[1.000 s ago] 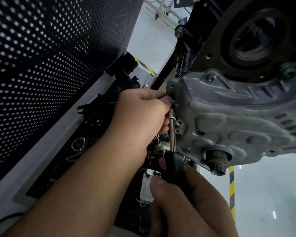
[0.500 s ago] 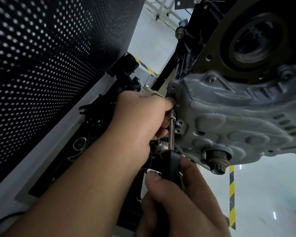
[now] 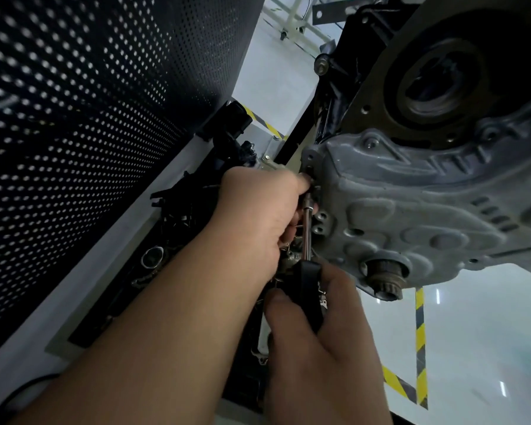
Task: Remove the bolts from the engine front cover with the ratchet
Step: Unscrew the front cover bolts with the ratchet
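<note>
From the head camera, the only view, the left hand (image 3: 258, 213) is curled around the head end of the ratchet (image 3: 307, 228), its fingertips (image 3: 304, 180) pressed right at the left edge of the engine front cover (image 3: 411, 216), where the tool meets a bolt; the bolt itself sits hidden behind those fingertips, so how well the socket is seated cannot be told. Just below the left fingers, the bright shank runs down to the black handle, which the right hand (image 3: 322, 332) grips closed, thumb (image 3: 276, 305) laid along the near side and fingers wrapped round the far side. The cover lies just right of both sets of fingers, grey and ribbed, with another bolt (image 3: 371, 144) visible up and to the right of the left fingertips and the crankshaft end (image 3: 385, 279) just right of the right hand's knuckles. The main risk, as I judge it, is the socket riding off the bolt head if the right hand swings the handle out of line with the cover; that would round the head and drive the left knuckles into the cast edge. A freed bolt could also slip past the left fingers and fall among the dark parts (image 3: 178, 228) below them.
</note>
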Demonstrator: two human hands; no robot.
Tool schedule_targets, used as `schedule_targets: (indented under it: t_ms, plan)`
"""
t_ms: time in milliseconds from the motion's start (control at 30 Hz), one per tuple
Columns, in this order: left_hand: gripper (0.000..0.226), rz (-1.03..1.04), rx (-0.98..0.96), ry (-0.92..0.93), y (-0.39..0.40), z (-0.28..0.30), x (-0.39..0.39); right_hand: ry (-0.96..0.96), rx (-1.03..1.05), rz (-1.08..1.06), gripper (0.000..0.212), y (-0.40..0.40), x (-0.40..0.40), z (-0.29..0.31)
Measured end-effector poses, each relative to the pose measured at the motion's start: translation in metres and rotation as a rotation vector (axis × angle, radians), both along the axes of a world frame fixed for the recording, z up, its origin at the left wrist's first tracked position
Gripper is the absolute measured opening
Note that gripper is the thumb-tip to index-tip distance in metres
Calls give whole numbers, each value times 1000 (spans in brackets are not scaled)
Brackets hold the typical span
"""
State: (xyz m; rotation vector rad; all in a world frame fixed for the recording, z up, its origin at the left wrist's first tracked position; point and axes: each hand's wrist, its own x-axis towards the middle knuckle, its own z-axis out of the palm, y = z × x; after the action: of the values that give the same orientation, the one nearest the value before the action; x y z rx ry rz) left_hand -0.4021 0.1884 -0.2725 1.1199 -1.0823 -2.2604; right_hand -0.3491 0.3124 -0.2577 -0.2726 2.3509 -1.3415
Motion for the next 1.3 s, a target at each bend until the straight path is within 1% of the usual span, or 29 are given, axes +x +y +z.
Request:
schedule_targets:
  t_ms: [33,67,100,133,167,300,333,367,433,467,500,533,600,667,700,767,833,967,1033,1100,1133,1200,1267,1300]
  plan:
    - [7,6,21,4,1,0,-1,-132,-69,-5,17,0,1,9]
    - [7,12,42,7,1,1,-2,-347,-202,10,7,1,2,15]
    - [7,17,60,8,0,1,-2,-553,-322,46,5,5,3,18]
    - [9,17,72,8,-1,2,-2,-734,-410,116,10,10,2,20]
    - [9,6,83,8,-2,3,-2,-823,-474,160,13,14,-2,20]
    - [10,-77,70,-33,-5,4,1,-952,-597,156,19,16,-8,21]
    - [11,-88,69,-40,-5,4,1,-964,-591,120,18,15,-6,17]
    - [10,-93,78,-40,-4,4,1,-833,-502,82,17,14,-5,15]
    - [11,-89,88,-37,-3,5,1,-415,-293,0,11,11,-9,4]
    - [13,-79,80,-39,-1,5,1,-230,-203,6,9,11,-11,0]
    - [16,-59,67,-41,0,6,0,-117,-137,37,6,11,-12,-4]
    - [20,-33,54,-42,1,7,0,-60,-95,61,4,12,-11,-4]
    - [24,26,33,-33,3,9,0,3,-68,107,10,16,-11,-6]
    - [14,93,19,2,7,9,1,89,-17,178,8,20,-8,-6]
    - [12,120,20,18,9,9,1,97,-2,210,10,21,-6,-6]
    - [11,134,14,27,10,8,2,39,-22,211,15,21,-3,-6]
    - [15,127,-19,-4,9,6,2,-24,-55,173,18,18,-4,-5]
    - [8,144,-91,-17,11,6,2,-116,-112,107,17,14,-10,-8]
    - [9,200,-208,-30,11,3,0,-117,-120,109,15,15,-10,-11]
    - [4,228,-398,-69,9,2,-1,-107,-126,97,14,15,-7,-11]
    - [5,217,-498,-98,7,2,0,-103,-130,88,14,15,-6,-10]
    - [9,181,-641,-145,6,4,1,-95,-108,70,17,14,-4,-10]
    - [19,157,-724,-182,5,3,2,-95,-86,40,16,14,-3,-10]
    - [24,156,-765,-197,6,3,3,-92,-77,31,20,14,-1,-10]
